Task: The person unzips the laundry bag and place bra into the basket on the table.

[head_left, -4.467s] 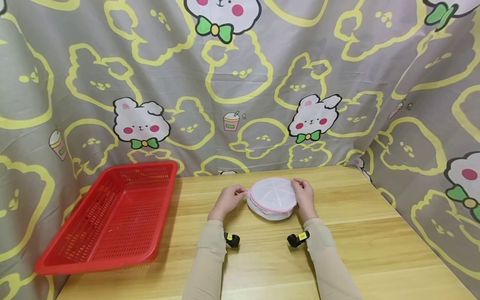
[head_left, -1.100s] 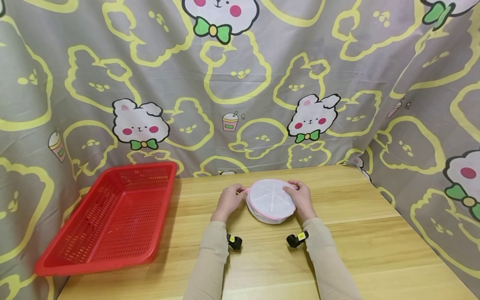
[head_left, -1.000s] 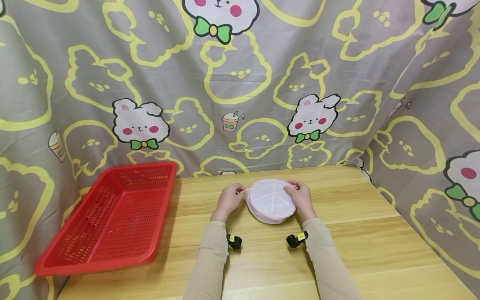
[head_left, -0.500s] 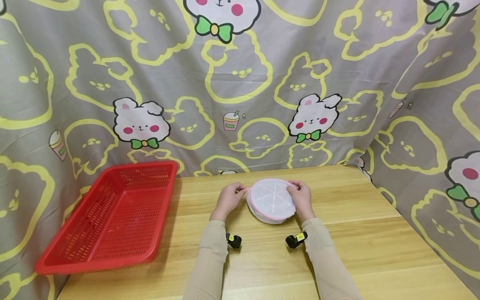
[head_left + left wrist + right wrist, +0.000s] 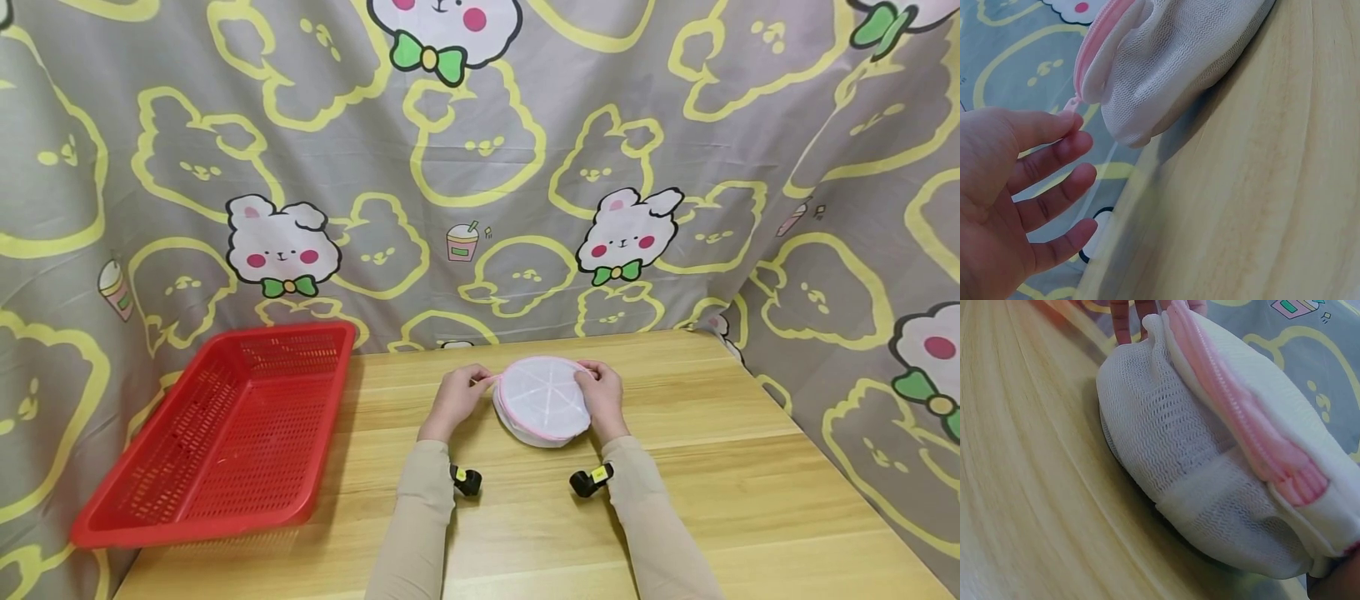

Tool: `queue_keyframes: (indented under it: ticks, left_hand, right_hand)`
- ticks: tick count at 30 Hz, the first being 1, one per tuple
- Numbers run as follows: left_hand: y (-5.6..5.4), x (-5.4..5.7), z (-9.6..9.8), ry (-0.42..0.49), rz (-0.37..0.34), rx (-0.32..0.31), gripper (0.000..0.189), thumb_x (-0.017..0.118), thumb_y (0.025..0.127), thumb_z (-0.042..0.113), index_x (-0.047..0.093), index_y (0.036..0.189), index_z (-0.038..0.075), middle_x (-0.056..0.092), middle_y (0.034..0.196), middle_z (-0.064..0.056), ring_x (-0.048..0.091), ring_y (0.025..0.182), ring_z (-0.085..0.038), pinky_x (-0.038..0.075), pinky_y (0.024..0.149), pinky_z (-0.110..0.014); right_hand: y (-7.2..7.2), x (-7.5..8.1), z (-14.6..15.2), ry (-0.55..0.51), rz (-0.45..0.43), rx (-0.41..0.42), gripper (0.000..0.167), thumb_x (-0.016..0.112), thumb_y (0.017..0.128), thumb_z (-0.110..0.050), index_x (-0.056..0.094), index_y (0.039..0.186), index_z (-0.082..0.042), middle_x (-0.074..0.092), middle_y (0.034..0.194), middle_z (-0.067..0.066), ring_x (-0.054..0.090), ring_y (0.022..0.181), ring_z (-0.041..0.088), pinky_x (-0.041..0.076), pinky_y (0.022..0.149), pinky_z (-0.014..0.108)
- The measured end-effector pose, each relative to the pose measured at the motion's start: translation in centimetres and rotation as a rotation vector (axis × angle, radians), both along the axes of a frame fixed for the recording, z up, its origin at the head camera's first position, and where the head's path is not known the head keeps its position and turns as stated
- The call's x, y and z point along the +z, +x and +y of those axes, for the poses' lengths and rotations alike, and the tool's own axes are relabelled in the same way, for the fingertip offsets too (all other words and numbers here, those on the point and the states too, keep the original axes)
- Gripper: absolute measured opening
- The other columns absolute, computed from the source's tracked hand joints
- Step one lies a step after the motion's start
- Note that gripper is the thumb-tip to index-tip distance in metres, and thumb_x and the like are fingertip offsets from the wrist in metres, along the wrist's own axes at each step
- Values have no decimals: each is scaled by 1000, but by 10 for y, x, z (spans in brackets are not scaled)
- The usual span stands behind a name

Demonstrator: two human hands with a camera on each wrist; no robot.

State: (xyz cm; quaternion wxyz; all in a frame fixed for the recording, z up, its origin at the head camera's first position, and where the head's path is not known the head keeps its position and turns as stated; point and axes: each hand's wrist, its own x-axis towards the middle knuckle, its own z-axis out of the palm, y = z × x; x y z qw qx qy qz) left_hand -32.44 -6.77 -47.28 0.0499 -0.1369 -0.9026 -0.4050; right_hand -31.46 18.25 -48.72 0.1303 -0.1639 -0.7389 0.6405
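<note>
- Left hand [image 5: 455, 402], just left of the bag in the head view: thumb and index finger pinch the small pale-pink pull tab [image 5: 1071, 105]; the other three fingers spread loosely below, bearing nothing. Risk, as I judge it: so slim a tab could slip from the fingertips if tugged askew.
- Right hand [image 5: 606, 396], right of centre: grips the bag's edge, thumb on the top face, fingers mostly hidden behind. Should this hold slacken, a tug from the left might drag or spin the whole bag instead of moving the slider.
- Round, white mesh laundry bag [image 5: 543, 398], between both hands, just right of centre in the lower half of the head view. Top face tilted; side wall creased. I cannot tell whether its whole base rests on the table.
- Curved pink fabric zipper [image 5: 1241, 412], running diagonally through the right-wrist view: puckered mesh lies close alongside. Loose folds could catch in the teeth, I suspect; a bend in the track might also jam the slider. Whether the teeth are meshed throughout: not resolvable.
- Pale wood-grain tabletop [image 5: 712, 417], beneath: looks smooth, so probably little friction against sliding.
- Red perforated plastic basket [image 5: 187, 533], left side of frame: well apart; little collision risk noted.
</note>
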Motion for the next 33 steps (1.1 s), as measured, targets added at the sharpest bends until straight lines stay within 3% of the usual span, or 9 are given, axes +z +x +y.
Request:
queue_keyframes:
  ticks: [33]
  left_hand:
    - [0, -1, -2, 10, 33, -47, 14, 62, 96, 26, 72, 96, 17, 72, 94, 1, 59, 80, -12, 49, 70, -27]
  right_hand:
    - [0, -2, 0, -15, 32, -53, 24, 57, 89, -8, 64, 110, 1, 53, 87, 4, 50, 74, 13, 43, 61, 19]
